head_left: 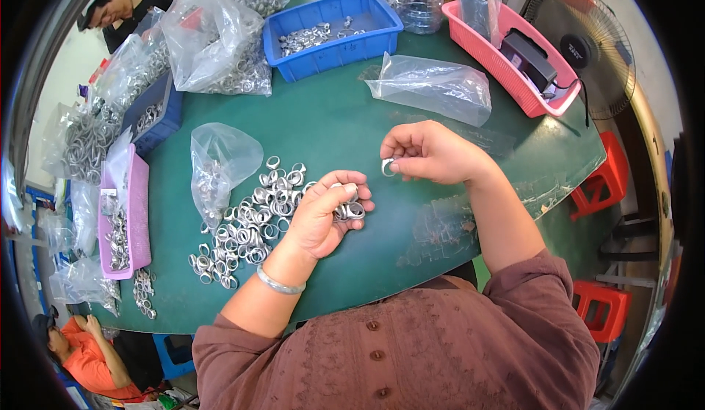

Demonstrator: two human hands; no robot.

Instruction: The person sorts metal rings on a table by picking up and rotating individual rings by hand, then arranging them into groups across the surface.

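Several silver metal rings (pixel 350 210) lie in the curled fingers of my left hand (pixel 321 215), its thumb resting over them. A bracelet circles that wrist. To the right and a little farther off, my right hand (pixel 433 153) pinches one silver ring (pixel 388 166) between thumb and fingertips, above the green table. A loose heap of rings (pixel 246 226) spreads on the table just left of my left hand. Beside the heap lies a clear plastic bag (pixel 220 168) with small metal pieces inside.
A blue bin (pixel 334 57) of metal pieces stands at the back, near big filled plastic bags (pixel 213 43). A pink basket (pixel 507 80) and a fan (pixel 580 50) are at far right, a purple basket (pixel 138 212) at left. An empty-looking bag (pixel 433 87) lies on the green table (pixel 316 124). Two other people are nearby.
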